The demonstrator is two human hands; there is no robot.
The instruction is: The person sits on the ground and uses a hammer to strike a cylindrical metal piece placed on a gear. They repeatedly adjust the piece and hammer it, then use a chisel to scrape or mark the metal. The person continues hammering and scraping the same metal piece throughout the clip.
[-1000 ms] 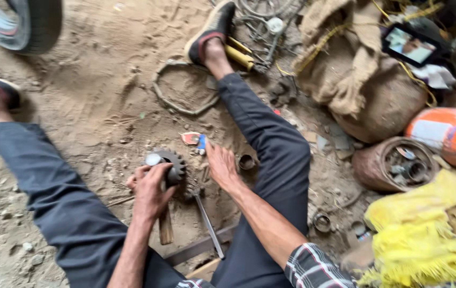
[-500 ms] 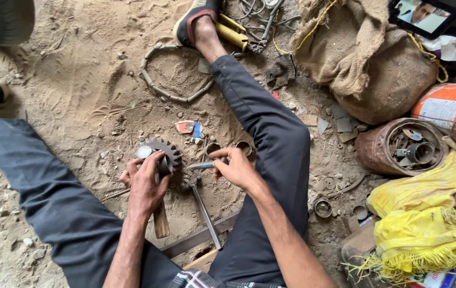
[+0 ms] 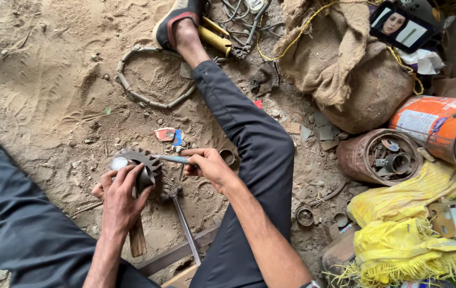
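The left hand [image 3: 120,198] clasps a toothed gear [image 3: 138,162], fingers wrapped over its near side, holding it just above the sandy ground [image 3: 46,85]. The right hand [image 3: 206,166] pinches a thin metal rod [image 3: 170,158] whose far tip meets the gear's rim, so the two hands sit close together with the gear between them. Directly below the left grip a wooden handle [image 3: 137,239] lies on the sand, and a steel bar [image 3: 186,228] slants away beneath the right grip. Just beyond the rod lies a small red and blue scrap [image 3: 168,135]. Well right of the right hand stand a rusty can [image 3: 357,157] of parts, an orange drum [image 3: 435,128] and yellow sacks [image 3: 409,234].
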